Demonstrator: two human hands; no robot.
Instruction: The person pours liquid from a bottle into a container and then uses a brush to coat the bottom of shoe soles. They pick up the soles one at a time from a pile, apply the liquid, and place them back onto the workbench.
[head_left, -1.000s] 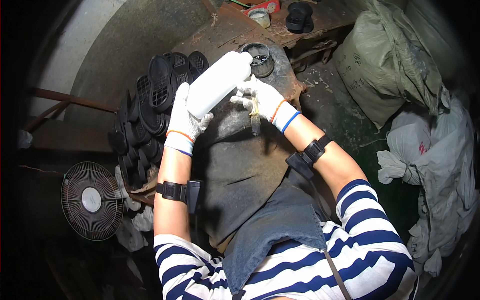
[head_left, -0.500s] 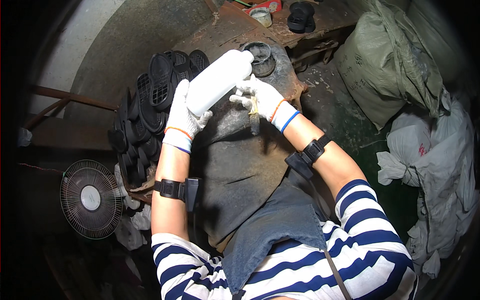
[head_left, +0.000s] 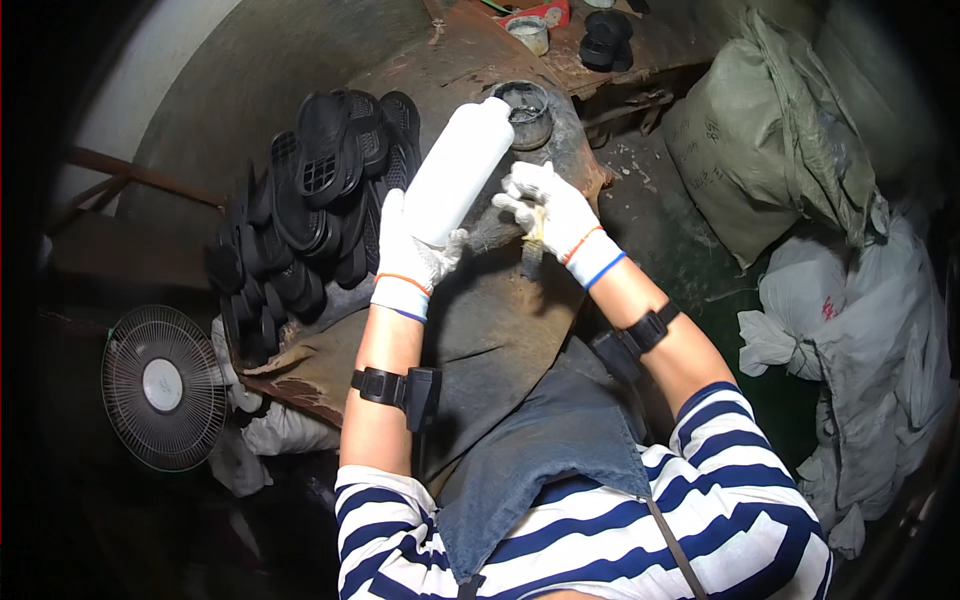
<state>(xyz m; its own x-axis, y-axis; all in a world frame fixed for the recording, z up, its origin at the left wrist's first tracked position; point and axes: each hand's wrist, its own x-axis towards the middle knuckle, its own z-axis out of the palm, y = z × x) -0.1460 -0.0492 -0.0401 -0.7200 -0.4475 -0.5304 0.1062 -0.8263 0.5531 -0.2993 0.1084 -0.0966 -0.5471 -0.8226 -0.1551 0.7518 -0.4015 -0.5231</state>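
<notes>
A white plastic bottle (head_left: 458,172) lies slanted in my gloved left hand (head_left: 408,258), which grips it at the base. Its neck points away from me and comes over the near left rim of a dark, crusted round pot (head_left: 530,133). My gloved right hand (head_left: 556,208) is to the right of the bottle and apart from it, with curled fingers. A short brush (head_left: 532,258) with dark bristles hangs down from that hand. Whether the fingers also hold a small cap, I cannot make out.
Black shoe soles (head_left: 325,175) are heaped at the left of the worn work surface (head_left: 460,60). A small tin (head_left: 528,36) and more black soles (head_left: 605,42) sit at the back. A fan (head_left: 163,385) stands left; green-grey sacks (head_left: 770,150) and white bags (head_left: 870,330) lie right.
My left hand has moved right, and the bottle has swung to point more directly away from me. My right hand has shifted right and slightly nearer, away from the bottle, with the brush.
</notes>
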